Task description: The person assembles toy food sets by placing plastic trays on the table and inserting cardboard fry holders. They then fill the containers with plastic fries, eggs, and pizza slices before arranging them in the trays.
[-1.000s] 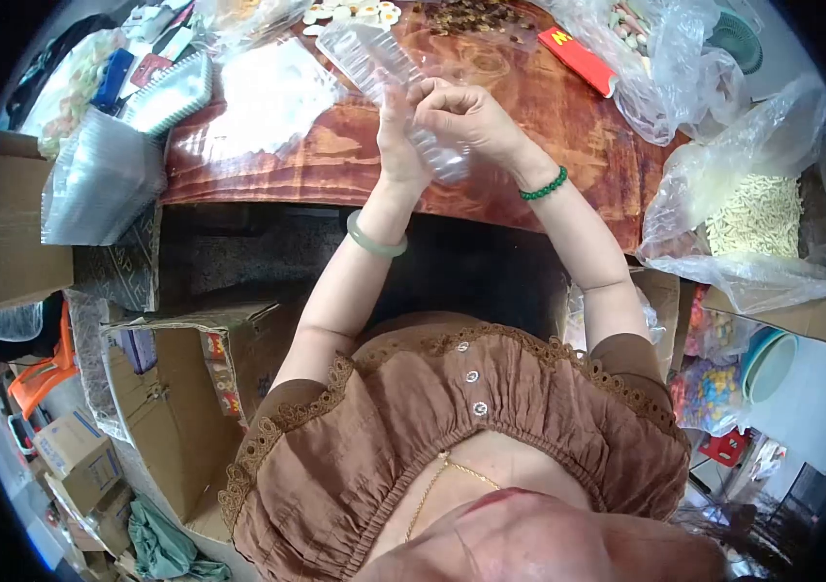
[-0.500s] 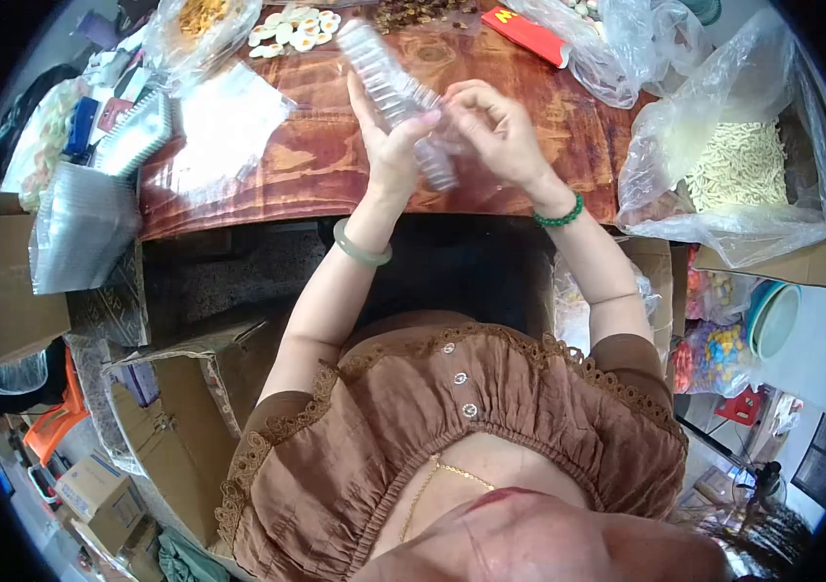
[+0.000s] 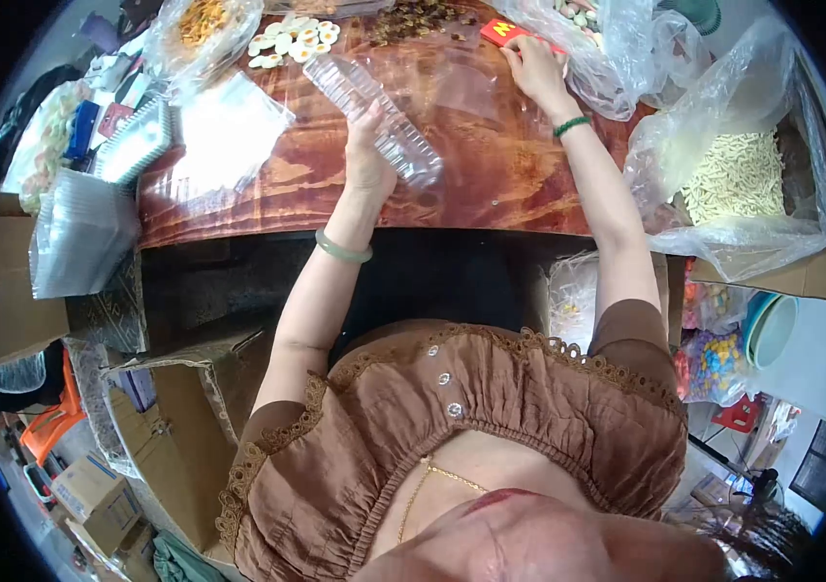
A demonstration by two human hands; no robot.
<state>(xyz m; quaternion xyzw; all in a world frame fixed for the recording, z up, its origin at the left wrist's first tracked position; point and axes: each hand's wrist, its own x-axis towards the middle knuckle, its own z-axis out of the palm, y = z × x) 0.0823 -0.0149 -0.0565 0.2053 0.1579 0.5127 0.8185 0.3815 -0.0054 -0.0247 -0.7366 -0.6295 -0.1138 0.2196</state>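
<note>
My left hand (image 3: 370, 155) is closed around a clear ribbed plastic tray (image 3: 408, 150), which is tilted above the table with its far end pointing up and left. My right hand (image 3: 539, 76) reaches to the back of the table, its fingers gripping a red fries carton (image 3: 498, 32) with a yellow M. The hand covers much of that carton. Egg-shaped white candies with orange centres (image 3: 287, 41) lie beyond the tray, beside a spread of small dark brown pieces (image 3: 413, 21).
A stack of clear sheets (image 3: 229, 131) lies on the left of the glossy table (image 3: 476, 199), near nested plastic trays (image 3: 83, 233). An open bag of orange pieces (image 3: 202, 24) stands at the back left. On the right, a plastic-lined box holds pale sticks (image 3: 738, 179).
My right hand has left the plastic tray and moved up and right to the red carton. The tray, kept in my left hand, has opened out into a single piece and shifted slightly left.
</note>
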